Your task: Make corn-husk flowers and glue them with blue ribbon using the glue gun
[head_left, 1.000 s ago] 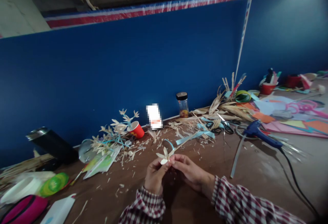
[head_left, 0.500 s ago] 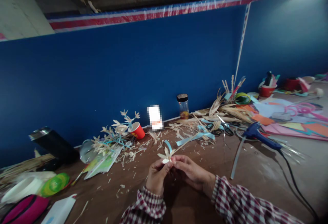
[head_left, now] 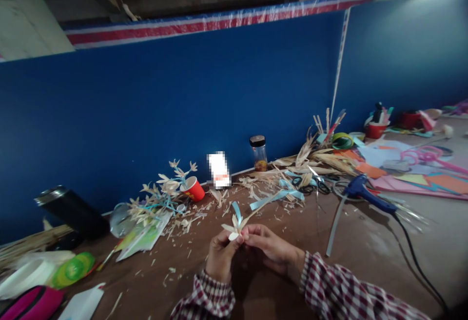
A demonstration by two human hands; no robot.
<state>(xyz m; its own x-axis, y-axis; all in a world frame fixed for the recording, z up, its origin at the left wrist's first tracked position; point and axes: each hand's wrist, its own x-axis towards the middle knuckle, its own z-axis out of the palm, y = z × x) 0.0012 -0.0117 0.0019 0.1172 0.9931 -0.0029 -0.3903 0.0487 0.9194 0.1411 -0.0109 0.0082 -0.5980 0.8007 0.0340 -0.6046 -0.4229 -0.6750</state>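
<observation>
Pale flower, husk-like in look, sits between 2 bare hands in front of the person, held above the table. Behind everything, towards 12 o'clock, stands the blue partition, with the brown table spread below it. At 10 o'clock from the flower lies a spray of similar blooms. The right hand comes in from 4 o'clock, its thumb and forefinger pressed together at the flower's base; the left hand, from 7 o'clock, pinches the same base, thumb against curled fingers. Neither has any visible gap at the tips. A blue glue gun lies near 3 o'clock, a dark-lidded jar stands at 1 o'clock.

As for handling, the flower should be very light, dry and thin, stiff enough for its petals to stand splayed but liable to crease or split if squeezed. It hardly looks slippery. The gathered base is the sound place for a fingertip hold, leaving the petals free. Smallest of all, a blue strip rises at 12 o'clock; whether it is joined to the flower, I cannot tell.
</observation>
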